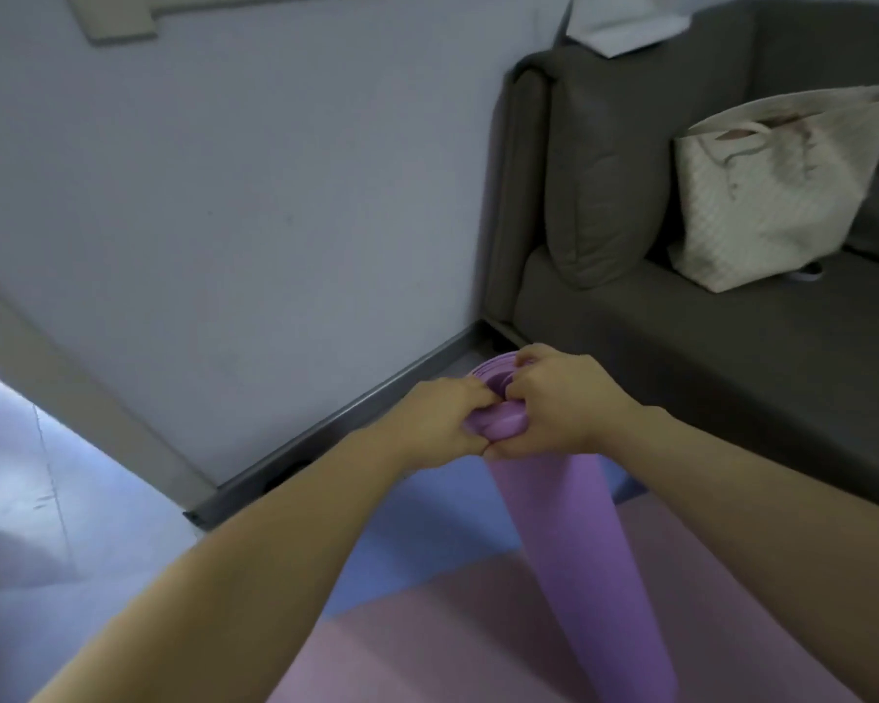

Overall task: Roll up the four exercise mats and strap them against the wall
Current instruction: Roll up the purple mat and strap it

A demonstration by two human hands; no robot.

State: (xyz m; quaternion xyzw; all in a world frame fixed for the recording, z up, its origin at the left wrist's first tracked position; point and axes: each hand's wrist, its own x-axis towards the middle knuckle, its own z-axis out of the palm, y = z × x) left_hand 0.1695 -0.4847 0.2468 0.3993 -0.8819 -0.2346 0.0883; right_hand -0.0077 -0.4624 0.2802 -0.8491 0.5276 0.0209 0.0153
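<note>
A purple exercise mat (584,545) runs away from me toward the wall, its far end partly rolled into a tight coil. My left hand (437,423) grips the near left side of that coil with curled fingers. My right hand (559,403) grips the coil's right side, thumbs of both hands meeting below it. Under the purple mat lies a blue mat (417,530) flat on the floor, and nearer to me a pink mat (417,646) is spread flat. No strap is in view.
A pale wall (255,205) with a grey skirting board (336,423) stands just beyond the mats. A dark grey sofa (706,347) fills the right side, with a cushion (600,170) and a cream tote bag (777,185) on it. Pale floor (31,499) lies at the left.
</note>
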